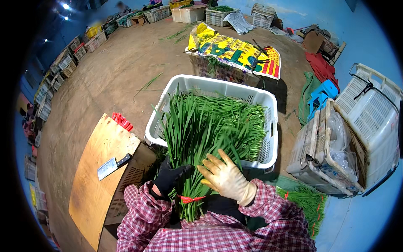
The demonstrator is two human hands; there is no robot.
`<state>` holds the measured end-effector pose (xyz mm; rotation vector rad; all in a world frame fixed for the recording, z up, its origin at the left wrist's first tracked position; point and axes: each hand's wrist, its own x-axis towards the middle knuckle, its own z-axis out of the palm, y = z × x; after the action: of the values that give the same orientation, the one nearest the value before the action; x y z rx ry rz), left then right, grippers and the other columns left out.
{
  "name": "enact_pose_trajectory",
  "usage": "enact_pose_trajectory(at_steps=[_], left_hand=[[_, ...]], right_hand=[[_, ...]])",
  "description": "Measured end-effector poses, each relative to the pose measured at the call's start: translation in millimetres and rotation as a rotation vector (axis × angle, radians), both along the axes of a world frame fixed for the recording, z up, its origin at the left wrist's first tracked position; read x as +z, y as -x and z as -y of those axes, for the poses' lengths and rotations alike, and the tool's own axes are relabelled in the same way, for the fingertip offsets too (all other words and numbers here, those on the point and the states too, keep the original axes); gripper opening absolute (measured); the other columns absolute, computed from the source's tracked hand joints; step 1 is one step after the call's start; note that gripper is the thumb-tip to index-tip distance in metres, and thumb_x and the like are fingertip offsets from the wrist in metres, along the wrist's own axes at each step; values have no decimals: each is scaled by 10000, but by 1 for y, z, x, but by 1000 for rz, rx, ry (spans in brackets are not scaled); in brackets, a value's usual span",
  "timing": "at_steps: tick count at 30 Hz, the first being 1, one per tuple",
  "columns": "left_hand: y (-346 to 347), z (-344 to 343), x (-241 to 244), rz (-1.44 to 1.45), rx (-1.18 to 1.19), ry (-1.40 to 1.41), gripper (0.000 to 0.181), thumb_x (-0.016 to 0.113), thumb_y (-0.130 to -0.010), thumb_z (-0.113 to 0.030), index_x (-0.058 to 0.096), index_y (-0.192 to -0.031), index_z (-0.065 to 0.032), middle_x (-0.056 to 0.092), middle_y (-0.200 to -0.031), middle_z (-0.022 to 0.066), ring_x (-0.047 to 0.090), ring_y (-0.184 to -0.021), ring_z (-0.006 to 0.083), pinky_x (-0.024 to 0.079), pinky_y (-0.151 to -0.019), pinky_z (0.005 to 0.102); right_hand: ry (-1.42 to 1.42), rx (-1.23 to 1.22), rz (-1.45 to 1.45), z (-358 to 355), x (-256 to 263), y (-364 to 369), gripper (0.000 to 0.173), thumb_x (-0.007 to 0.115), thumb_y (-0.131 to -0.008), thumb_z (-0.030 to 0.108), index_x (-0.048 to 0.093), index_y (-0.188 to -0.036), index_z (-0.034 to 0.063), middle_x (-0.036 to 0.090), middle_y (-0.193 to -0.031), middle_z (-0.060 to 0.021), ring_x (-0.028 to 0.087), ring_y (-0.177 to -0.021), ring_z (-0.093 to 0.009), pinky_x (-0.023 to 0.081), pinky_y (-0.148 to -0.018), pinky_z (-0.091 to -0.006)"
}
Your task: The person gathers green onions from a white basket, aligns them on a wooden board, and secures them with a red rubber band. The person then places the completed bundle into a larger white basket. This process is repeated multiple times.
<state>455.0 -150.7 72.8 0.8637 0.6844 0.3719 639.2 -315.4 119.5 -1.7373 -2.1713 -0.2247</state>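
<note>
My left hand [172, 175], in a black glove, grips a bundle of green garlic chives [187, 186] against my lap. A red tie [190, 199] circles the stems near their cut ends, which point towards me. The bundle's leaves reach forward over the rim of a white plastic crate [220, 82]. Beside the bundle, on its right, my right hand [225, 176] wears an off-white glove with yellowed fingers. Its fingers are spread and hold nothing; whether they touch the leaves is unclear. More chives [242, 121] lie in the crate with their stems towards the right.
To the left, a cleaver [108, 168] and red ties [122, 121] lie on a wooden board [91, 186]. Beyond the crate stands a basket covered by a yellow sack [233, 50]. Stacked crates [324, 151] and tied chives [303, 204] are at right. A person [121, 8] is far back.
</note>
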Motion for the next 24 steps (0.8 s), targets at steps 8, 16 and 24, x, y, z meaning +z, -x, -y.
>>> enact_pose_trajectory(at_steps=[8, 16, 24], left_hand=[[-1, 7, 5, 3, 3, 60, 317, 614, -897, 76, 548, -1180, -54, 665, -815, 92, 582, -593, 102, 432, -491, 217], [9, -3, -7, -10, -11, 122, 304, 639, -901, 44, 570, -1182, -49, 675, -885, 91, 625, -670, 129, 492, -555, 244], [9, -5, -1, -64, -394, -275, 388, 495, -1026, -201, 536, -1362, -11, 641, -1261, 111, 622, -1095, 173, 503, -944, 316]], right_hand=[[-41, -80, -131, 19, -20, 0, 488, 737, -842, 310, 618, -1270, 110, 609, -1284, -112, 552, -1250, -291, 379, -1090, -500], [-112, -12, -1, 39, 1, 20, 598, 606, -893, 370, 466, -1451, 208, 466, -1475, -107, 380, -1407, -326, 227, -1156, -604], [-253, 65, -120, 86, -18, 39, 555, 581, -871, 181, 500, -1415, 107, 502, -1458, -110, 476, -1345, -297, 382, -1098, -519]])
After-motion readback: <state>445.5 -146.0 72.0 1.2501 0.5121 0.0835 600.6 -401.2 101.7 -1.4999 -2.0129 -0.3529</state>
